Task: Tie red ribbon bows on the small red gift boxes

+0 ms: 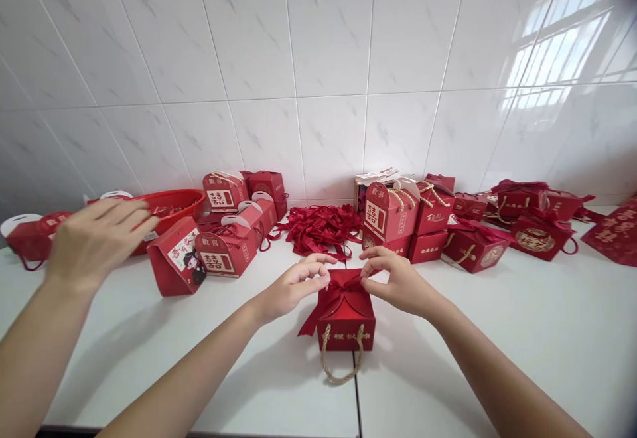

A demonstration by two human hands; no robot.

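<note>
A small red gift box (pixel 347 334) with gold lettering and a twisted rope handle (pixel 340 379) stands in front of me. Its curved flaps meet at the top under a dark red ribbon (pixel 344 287) tied in a bow, with one tail hanging down on the left. My left hand (pixel 296 285) pinches the left side of the bow between thumb and fingers. On the opposite side, my right hand (pixel 395 282) pinches the ribbon with bent fingers. The fingertips partly cover the loops.
Another person's hand (pixel 94 239) hovers at the left near a red basin (pixel 174 200). Loose red ribbons (pixel 321 227) lie heaped at the back. Red boxes (pixel 223 252) stand left of them, with stacked boxes (pixel 391 212) and ribboned boxes (pixel 478 245) right. A tiled wall (pixel 328 40) rises behind.
</note>
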